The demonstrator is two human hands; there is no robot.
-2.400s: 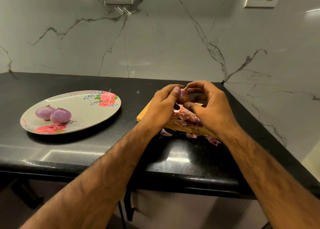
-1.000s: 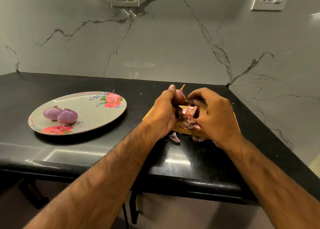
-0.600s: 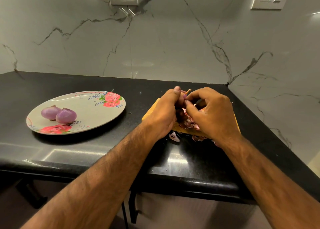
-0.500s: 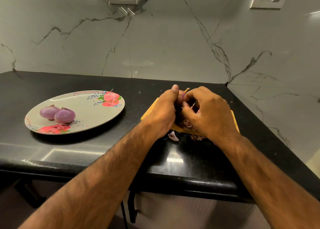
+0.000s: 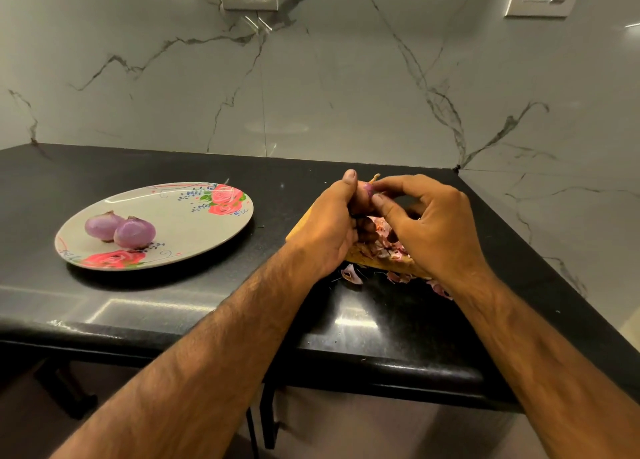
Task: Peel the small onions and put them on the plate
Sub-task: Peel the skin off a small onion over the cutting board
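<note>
the left hand (image 5: pixel 325 230) has its grip curled round a small onion (image 5: pixel 366 192), held above the wooden board (image 5: pixel 372 263) with its dry stalk pointing up. the right hand (image 5: pixel 433 226) has its grip pinched on the skin near the top of that onion, thumb and forefinger together. to do this well, i would hold the bulb steady, take the loose skin close to the stalk and draw it down in strips over the board, so that the scraps join the peels (image 5: pixel 381 242) already there and don't fall on the counter (image 5: pixel 173 302), where one scrap (image 5: pixel 351 274) lies. the flowered plate (image 5: pixel 187 223), well to the left, holds two peeled onions (image 5: pixel 134 232) touching side by side.
</note>
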